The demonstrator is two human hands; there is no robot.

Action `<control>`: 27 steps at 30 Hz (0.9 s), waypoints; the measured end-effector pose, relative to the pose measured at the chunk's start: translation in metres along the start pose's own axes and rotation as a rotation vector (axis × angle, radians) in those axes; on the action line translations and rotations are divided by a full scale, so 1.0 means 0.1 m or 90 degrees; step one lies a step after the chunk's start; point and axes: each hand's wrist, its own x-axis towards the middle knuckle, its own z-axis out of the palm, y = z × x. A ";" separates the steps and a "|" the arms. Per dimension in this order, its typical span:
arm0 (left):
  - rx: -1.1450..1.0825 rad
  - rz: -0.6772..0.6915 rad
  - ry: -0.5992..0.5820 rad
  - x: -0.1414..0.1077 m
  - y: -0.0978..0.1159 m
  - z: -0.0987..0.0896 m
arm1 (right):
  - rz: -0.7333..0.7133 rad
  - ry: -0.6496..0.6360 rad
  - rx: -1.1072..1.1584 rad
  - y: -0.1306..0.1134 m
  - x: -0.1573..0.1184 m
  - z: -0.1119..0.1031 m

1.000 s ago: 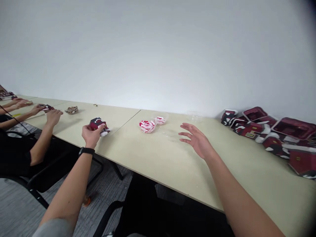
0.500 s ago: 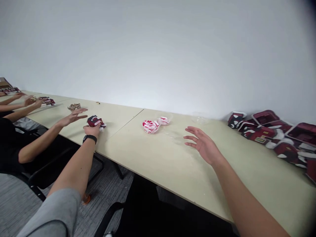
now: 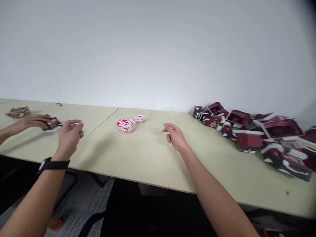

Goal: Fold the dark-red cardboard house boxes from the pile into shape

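Note:
My left hand [image 3: 70, 136], with a black wristband, hovers over the table's left part, fingers loosely curled and apart, with nothing in it. Just left of it, a co-worker's hand [image 3: 37, 121] is on a dark red printed box [image 3: 52, 123]. My right hand [image 3: 174, 135] hangs above the middle of the table, empty, its fingers partly bent. Between my hands stand a clear bowl of red-and-white pieces [image 3: 125, 125] and a smaller similar one [image 3: 139, 118] behind it.
A large pile of dark red boxes [image 3: 249, 141] covers the right of the table [image 3: 138, 158]. A transparent container [image 3: 172, 113] stands near the wall. At the far left is a bowl of brown pieces [image 3: 18, 112]. A chair arm shows below.
My left hand has let go of the dark red box, which is now at the co-worker's hand. The fingers of my right hand have bent. The view has turned right.

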 end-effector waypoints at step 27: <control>0.092 0.414 -0.398 -1.25 0.53 2.24 | -0.251 0.473 -0.729 -0.56 -0.38 -2.57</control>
